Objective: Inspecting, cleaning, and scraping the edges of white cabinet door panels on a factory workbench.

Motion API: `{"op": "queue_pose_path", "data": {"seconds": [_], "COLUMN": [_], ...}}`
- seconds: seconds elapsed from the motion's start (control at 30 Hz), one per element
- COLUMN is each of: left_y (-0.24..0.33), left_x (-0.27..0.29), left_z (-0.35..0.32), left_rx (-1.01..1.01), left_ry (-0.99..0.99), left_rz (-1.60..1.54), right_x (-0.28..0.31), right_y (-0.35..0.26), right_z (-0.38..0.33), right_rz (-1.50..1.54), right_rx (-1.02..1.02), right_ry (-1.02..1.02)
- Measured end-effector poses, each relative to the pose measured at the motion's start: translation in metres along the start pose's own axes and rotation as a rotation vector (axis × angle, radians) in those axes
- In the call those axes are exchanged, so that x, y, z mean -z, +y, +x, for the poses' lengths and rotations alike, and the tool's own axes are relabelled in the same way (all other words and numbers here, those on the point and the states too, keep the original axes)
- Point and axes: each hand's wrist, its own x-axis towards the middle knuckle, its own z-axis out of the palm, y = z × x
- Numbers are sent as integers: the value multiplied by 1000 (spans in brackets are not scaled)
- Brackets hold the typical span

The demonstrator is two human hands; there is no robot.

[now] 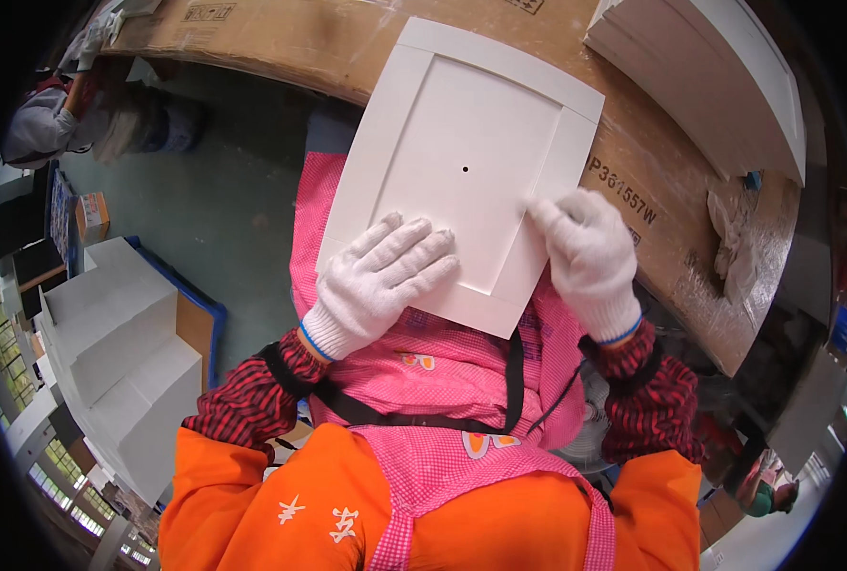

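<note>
A white rectangular panel [480, 124] with a raised frame and a small dark hole in its recessed middle lies tilted across my lap. Its far end rests over the edge of the cardboard-topped table. My left hand [378, 284], in a white knit glove, lies flat on the near left part of the panel with its fingers stretched out. At the right inner edge of the frame is my right hand [587, 249], also gloved. Its fingers are curled and pinched together, the tips touching the panel. Anything between them is too small or hidden to make out.
Brown cardboard [280, 43] covers the table, with a stack of white panels [704, 81] at the far right and crumpled clear wrap [731, 247] near its edge. Left, tall white stacks [123, 328] stand by a blue pallet [216, 333]. Another person [38, 124] is at the far left.
</note>
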Motion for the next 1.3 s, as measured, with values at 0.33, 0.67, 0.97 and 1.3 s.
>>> {"op": "queue_pose_path", "data": {"seconds": [0.33,0.67,0.97,1.3], "left_y": [2,0,0,1], "left_x": [2,5,7,7], "left_z": [3,5,5,8], "left_rx": [-1,24,46,36], "left_ry": [-13,-31,-29,-27], "left_rz": [5,-5,-1,2], "right_x": [3,12,14,19], "right_y": [58,5,40,51], "right_z": [46,1,42,46], "right_rz": [-138,-19,-99,-100], "right_rx": [-50,128,11,74], "right_ry": [188,-137,-30,-12]}}
